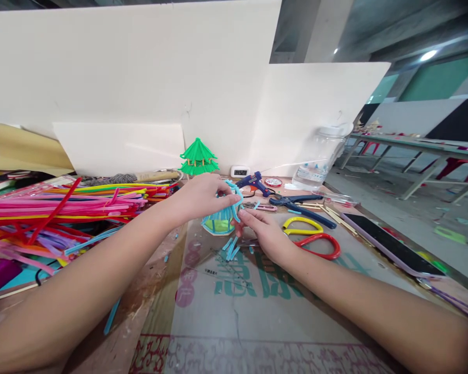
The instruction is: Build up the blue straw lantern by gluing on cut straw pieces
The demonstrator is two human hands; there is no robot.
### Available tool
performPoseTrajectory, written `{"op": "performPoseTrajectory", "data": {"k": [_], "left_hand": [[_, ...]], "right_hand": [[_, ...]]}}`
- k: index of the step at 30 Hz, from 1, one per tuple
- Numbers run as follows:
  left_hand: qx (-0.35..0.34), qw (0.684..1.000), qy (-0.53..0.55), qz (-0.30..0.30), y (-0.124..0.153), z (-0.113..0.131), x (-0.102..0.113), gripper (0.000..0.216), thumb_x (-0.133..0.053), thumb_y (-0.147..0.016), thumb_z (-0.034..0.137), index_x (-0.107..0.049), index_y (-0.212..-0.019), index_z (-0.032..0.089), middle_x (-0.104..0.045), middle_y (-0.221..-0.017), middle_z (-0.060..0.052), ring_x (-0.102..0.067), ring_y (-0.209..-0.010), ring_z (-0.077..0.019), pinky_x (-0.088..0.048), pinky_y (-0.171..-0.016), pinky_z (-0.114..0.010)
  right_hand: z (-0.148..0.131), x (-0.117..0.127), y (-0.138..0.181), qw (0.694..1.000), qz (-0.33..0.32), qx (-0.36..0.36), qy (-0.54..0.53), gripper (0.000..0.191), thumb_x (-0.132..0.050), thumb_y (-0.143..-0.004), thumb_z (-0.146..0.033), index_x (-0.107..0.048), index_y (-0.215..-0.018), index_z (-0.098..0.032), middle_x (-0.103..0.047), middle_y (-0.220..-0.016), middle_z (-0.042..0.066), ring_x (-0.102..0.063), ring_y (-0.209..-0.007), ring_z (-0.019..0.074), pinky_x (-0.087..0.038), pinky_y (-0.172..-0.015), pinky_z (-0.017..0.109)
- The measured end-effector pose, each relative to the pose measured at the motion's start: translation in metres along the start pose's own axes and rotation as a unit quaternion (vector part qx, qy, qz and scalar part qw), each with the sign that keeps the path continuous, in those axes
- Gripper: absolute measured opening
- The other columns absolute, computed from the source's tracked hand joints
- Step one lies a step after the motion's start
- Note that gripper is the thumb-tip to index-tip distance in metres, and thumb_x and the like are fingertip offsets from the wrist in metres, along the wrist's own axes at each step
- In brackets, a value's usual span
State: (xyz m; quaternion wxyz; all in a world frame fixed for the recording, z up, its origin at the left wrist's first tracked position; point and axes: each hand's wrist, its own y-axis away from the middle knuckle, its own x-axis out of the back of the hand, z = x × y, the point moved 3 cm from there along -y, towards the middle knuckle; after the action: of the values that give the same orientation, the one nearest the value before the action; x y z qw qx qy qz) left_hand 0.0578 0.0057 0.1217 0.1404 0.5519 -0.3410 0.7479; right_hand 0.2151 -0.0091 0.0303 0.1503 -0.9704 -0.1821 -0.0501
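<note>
A small model built of light-blue straws (220, 221), with a yellow-green inside, stands on the cardboard sheet (257, 311). My left hand (203, 197) is closed over its top, fingers gripping the blue straws. My right hand (263, 228) touches its right side, fingertips pinched on a blue straw piece. Short cut pieces of blue straw (231, 248) lie just in front of the model. A finished green straw pagoda (198, 157) stands behind against the white board.
A heap of coloured straws (62, 208) fills the left. A blue glue gun (253, 182), blue pliers (302, 205), yellow and red scissors (314, 236), a phone (390, 243) and a plastic bottle (320, 158) lie to the right. White boards wall the back.
</note>
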Motion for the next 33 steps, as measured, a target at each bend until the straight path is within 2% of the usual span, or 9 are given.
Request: {"op": "performPoseTrajectory", "data": {"k": [7, 12, 16, 19, 28, 33], "left_hand": [[0.011, 1.000, 0.005, -0.002, 0.002, -0.002, 0.001, 0.037, -0.053, -0.088, 0.046, -0.076, -0.083, 0.019, -0.068, -0.077, -0.004, -0.059, -0.075, -0.0176, -0.038, -0.065, -0.027], [0.009, 0.999, 0.031, -0.034, 0.002, -0.005, -0.001, 0.038, -0.050, -0.088, 0.046, -0.075, -0.084, 0.018, -0.068, -0.076, -0.003, -0.058, -0.072, -0.0166, -0.037, -0.063, -0.026], [0.010, 0.998, 0.044, -0.040, 0.004, -0.005, 0.000, 0.039, -0.051, -0.086, 0.049, -0.075, -0.082, 0.018, -0.065, -0.069, -0.003, -0.057, -0.070, -0.0170, -0.037, -0.063, -0.026], [0.011, 0.998, 0.041, -0.036, 0.004, -0.005, 0.000, 0.038, -0.051, -0.086, 0.047, -0.075, -0.082, 0.018, -0.066, -0.071, -0.003, -0.058, -0.071, -0.0172, -0.036, -0.062, -0.026], [0.023, 0.998, 0.038, -0.043, 0.004, -0.006, 0.000, 0.036, -0.052, -0.085, 0.045, -0.075, -0.084, 0.017, -0.066, -0.072, -0.004, -0.057, -0.068, -0.0163, -0.034, -0.060, -0.026], [0.019, 0.999, 0.032, -0.033, 0.004, -0.008, 0.000, 0.036, -0.052, -0.086, 0.045, -0.074, -0.083, 0.017, -0.066, -0.074, -0.004, -0.057, -0.069, -0.0162, -0.035, -0.061, -0.026]], "right_hand": [[0.000, -0.003, 0.001, 1.000, -0.009, -0.007, -0.009, 0.043, -0.058, -0.087, -0.054, -0.062, -0.065, -0.018, -0.061, -0.066, 0.001, -0.054, -0.069, 0.0165, -0.040, -0.073, 0.031], [-0.002, -0.009, 0.005, 0.999, -0.024, -0.037, -0.032, 0.035, -0.063, -0.084, -0.051, -0.067, -0.074, -0.018, -0.063, -0.065, 0.001, -0.055, -0.066, 0.0160, -0.040, -0.067, 0.030], [-0.005, -0.013, 0.008, 0.999, -0.015, -0.049, -0.013, 0.030, -0.065, -0.082, -0.047, -0.067, -0.075, -0.018, -0.063, -0.064, 0.001, -0.054, -0.065, 0.0152, -0.040, -0.066, 0.030], [-0.007, -0.014, 0.010, 0.999, -0.008, -0.044, -0.003, 0.028, -0.065, -0.082, -0.047, -0.067, -0.076, -0.019, -0.062, -0.063, 0.000, -0.054, -0.064, 0.0150, -0.041, -0.067, 0.030], [-0.005, -0.014, 0.009, 0.999, -0.030, -0.019, -0.008, 0.031, -0.065, -0.083, -0.051, -0.065, -0.078, -0.020, -0.062, -0.063, -0.001, -0.054, -0.063, 0.0151, -0.042, -0.065, 0.030], [-0.002, -0.014, 0.009, 0.999, -0.040, -0.014, -0.012, 0.037, -0.060, -0.087, -0.053, -0.063, -0.071, -0.019, -0.061, -0.062, 0.000, -0.054, -0.062, 0.0147, -0.040, -0.064, 0.030]]}}
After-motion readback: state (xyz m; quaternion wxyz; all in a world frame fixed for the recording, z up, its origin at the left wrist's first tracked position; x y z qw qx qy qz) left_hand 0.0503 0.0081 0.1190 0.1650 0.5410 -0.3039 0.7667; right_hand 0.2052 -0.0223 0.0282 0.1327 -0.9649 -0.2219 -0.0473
